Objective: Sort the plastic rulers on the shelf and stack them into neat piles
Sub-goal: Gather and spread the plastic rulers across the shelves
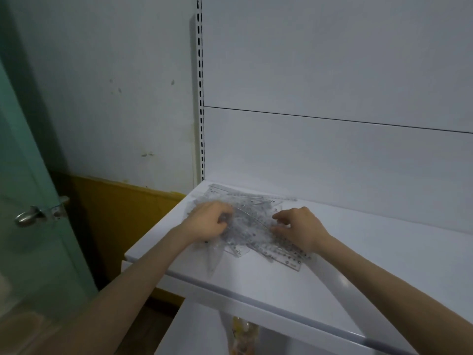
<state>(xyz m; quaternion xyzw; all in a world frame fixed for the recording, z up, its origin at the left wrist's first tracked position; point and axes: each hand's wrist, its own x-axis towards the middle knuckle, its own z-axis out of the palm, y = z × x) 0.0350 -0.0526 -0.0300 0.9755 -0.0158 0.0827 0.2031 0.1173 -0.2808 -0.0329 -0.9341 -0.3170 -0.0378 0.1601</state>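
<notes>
A loose heap of clear plastic rulers (pixel 252 221) with dark printed marks lies on the left part of a white shelf (pixel 358 252); it holds straight rulers, triangles and a curved piece, crossing at many angles. My left hand (pixel 208 221) lies on the heap's left side with its fingers curled into the rulers, and whether it grips one is hidden. Over the right side my right hand (pixel 299 228) rests with bent fingertips touching the rulers. A clear triangle (pixel 213 254) pokes out toward the shelf's front edge.
The shelf's white back panel (pixel 332 149) and a slotted upright (pixel 201 98) rise behind the heap. A green door with a metal knob (pixel 25 217) stands at the left, beside a white and yellow wall. Something yellowish (pixel 243 331) sits below the shelf.
</notes>
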